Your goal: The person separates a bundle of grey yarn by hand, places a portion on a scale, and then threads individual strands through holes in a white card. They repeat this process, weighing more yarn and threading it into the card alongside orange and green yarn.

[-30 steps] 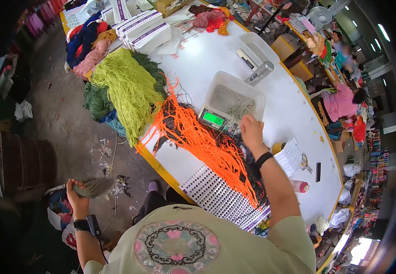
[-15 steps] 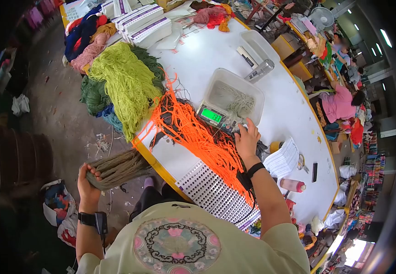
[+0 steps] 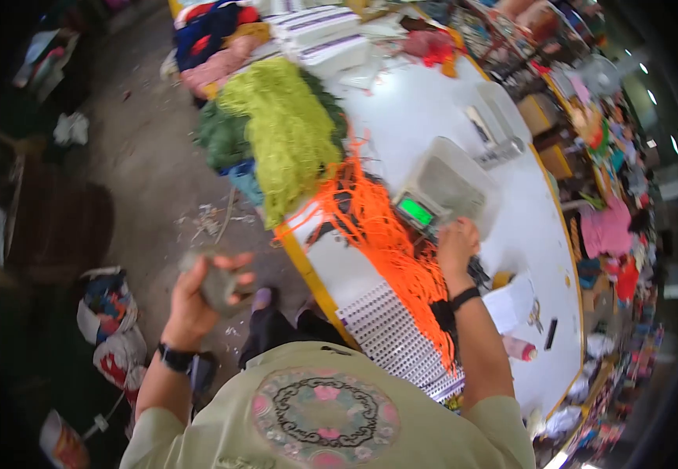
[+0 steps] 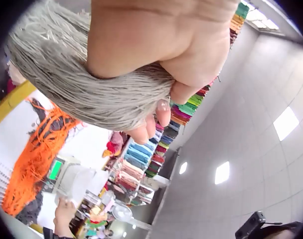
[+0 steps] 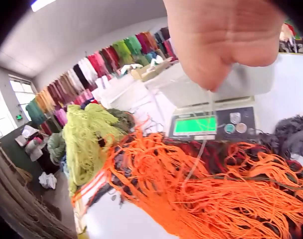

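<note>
My left hand [image 3: 194, 301] grips a hank of grey yarn [image 4: 81, 94] off the table's near left edge; the yarn is blurred in the head view. Its fingers curl round the bundle in the left wrist view. My right hand [image 3: 457, 246] is at the near right corner of a digital scale [image 5: 221, 122] with a lit green display. From its fingertips a thin pale strand [image 5: 203, 144] hangs down in front of the scale, pinched there. A translucent plastic tub [image 3: 452, 176] sits on the scale. Orange yarn [image 3: 382, 238] lies heaped right beside the scale.
Lime-green yarn [image 3: 284, 129] drapes over the table edge. White boxes [image 3: 327, 39] are stacked at the back. A perforated sheet [image 3: 397, 340] lies near my body. Papers [image 3: 508, 305], scissors [image 3: 536, 313] and a pink-capped bottle [image 3: 520, 348] are at the right.
My left hand has moved right and up with the grey yarn. My right hand's fingers, spread half a second ago at the scale, have drawn together. The head view has shifted.
</note>
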Tool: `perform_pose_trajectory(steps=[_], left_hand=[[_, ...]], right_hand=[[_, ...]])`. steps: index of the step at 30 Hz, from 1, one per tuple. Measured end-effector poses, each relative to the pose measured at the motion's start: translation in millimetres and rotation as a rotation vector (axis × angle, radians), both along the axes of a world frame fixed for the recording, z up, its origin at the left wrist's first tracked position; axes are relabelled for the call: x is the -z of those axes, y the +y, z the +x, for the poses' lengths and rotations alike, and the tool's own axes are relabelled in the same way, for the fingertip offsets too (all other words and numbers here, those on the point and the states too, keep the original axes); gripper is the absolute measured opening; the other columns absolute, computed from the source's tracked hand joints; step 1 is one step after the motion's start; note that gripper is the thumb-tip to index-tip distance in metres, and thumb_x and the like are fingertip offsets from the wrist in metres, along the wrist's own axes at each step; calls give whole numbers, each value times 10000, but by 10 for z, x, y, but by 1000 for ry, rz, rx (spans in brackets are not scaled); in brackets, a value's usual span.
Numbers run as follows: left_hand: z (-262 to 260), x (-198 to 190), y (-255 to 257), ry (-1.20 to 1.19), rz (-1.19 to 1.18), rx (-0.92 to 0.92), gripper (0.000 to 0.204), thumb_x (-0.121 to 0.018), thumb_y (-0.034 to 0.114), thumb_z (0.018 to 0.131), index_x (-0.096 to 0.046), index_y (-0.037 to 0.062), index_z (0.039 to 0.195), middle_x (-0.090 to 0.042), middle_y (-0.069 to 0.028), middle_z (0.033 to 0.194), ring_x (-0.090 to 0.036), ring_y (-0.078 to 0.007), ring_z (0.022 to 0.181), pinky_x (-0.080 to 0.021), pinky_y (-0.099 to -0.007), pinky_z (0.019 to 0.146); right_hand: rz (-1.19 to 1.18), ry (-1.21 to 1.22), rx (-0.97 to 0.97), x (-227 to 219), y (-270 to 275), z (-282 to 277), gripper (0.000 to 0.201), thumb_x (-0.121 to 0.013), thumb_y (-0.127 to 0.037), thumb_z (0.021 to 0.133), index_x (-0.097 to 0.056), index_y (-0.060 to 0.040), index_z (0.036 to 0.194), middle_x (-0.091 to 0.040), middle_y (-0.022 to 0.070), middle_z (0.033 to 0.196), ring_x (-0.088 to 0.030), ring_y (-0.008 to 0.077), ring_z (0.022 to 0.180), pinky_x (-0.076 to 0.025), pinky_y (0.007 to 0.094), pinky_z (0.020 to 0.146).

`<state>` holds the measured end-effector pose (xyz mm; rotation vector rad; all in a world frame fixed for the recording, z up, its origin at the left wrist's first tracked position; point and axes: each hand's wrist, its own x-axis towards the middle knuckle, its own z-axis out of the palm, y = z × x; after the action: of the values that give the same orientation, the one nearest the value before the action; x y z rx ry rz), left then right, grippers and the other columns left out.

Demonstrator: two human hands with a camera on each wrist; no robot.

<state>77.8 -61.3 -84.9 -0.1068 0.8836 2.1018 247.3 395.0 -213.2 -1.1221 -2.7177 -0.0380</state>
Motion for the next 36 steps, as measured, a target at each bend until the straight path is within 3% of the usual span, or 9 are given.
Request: perform_pose_trajectory(steps=[3, 5, 7, 14, 18, 20, 26, 31, 36], left_hand=[[-108, -131, 220, 36, 219, 169, 407, -471, 427, 977, -601, 54, 1073, -375, -254, 1444, -522, -401, 1209, -559, -304, 665], [-186, -244, 365, 78, 310, 259, 405, -507, 414, 965, -634, 39, 1051, -387, -264, 1436, -511, -391, 1231, -537, -273, 641], [-235, -321, 410, 88, 374, 303, 398, -525, 399, 962, -642, 30, 1054, -396, -269, 1429, -514, -381, 1231, -527, -262, 637], [-366, -411, 257, 225, 443, 386, 460, -522, 505, 930, -643, 77, 1046, -438, -202, 1415, -458, -379, 1284, -534, -328, 691], [-469, -566, 96, 134, 612, 320, 554, -475, 591, 914, -621, 120, 1166, -521, -156, 1309, -479, -327, 1252, -510, -367, 850], [-520, -582, 41, 169, 590, 362, 676, -444, 656, 888, -556, 114, 1277, -528, -146, 1284, -510, -290, 1213, -481, -403, 920], [-398, -807, 116, 518, 226, 375, 1044, -443, 800, 761, -382, -19, 1405, -518, -112, 1302, -522, -217, 1175, -426, -402, 1008], [-419, -805, 78, 742, 210, 342, 822, -457, 612, 907, -383, -42, 1397, -525, -120, 1316, -533, -217, 1186, -440, -384, 992], [-417, -891, -45, 457, 218, 296, 366, -584, 250, 962, -590, -38, 1188, -595, -111, 1226, -556, -154, 1087, -454, -326, 927]], right_hand=[[-43, -12, -58, -563, -403, -443, 232, -563, -270, 916, -580, -52, 996, -598, 111, 1022, -543, 297, 1042, -386, 491, 859], [-440, 323, -231, -978, -807, -707, 174, -504, -225, 978, -537, -56, 955, -529, 49, 657, -570, 193, 630, -458, 349, 615], [-899, 429, -332, -1610, -1456, -951, 189, -472, -239, 1003, -527, -59, 980, -463, -4, 596, -477, 101, 470, -416, 253, 480], [-1765, -11, -522, -2529, -2664, -1053, 275, -436, -258, 1021, -552, -9, 1033, -542, -5, 636, -511, 66, 473, -450, 234, 528], [-1829, 49, -448, -2110, -2766, -982, 160, -485, -179, 996, -541, -31, 976, -537, 3, 675, -535, 61, 550, -450, 222, 547], [-1124, 558, -525, -1819, -2763, -994, 123, -557, -137, 962, -572, -27, 1014, -613, 24, 807, -565, 64, 692, -478, 252, 701], [-1384, 709, -451, -2421, -3136, -998, 134, -637, -60, 889, -586, -38, 1010, -581, 0, 919, -544, 59, 718, -478, 210, 608], [-1241, 711, -547, -2346, -3279, -1004, 117, -659, -41, 865, -566, -39, 936, -512, -12, 873, -486, 36, 641, -390, 191, 519], [-1233, 795, -477, -2431, -3356, -921, 100, -635, -11, 866, -544, -43, 894, -483, -12, 877, -456, 36, 622, -373, 195, 522]])
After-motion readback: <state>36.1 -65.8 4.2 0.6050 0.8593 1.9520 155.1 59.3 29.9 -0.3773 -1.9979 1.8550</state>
